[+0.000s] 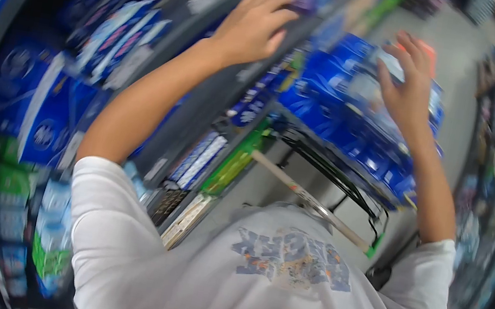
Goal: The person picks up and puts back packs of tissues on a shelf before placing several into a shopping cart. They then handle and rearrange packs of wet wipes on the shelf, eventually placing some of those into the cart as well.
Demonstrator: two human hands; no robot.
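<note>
Splayed, the right hand (409, 90) partly hides blue packs (324, 79) at two o'clock. Whether the left hand (250, 29) grips, at twelve, I cannot tell.

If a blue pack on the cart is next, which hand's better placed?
Right, probably. The right hand overlaps the blue packs on the cart in view, though contact can't be told; the left hand is off by the shelf.
</note>
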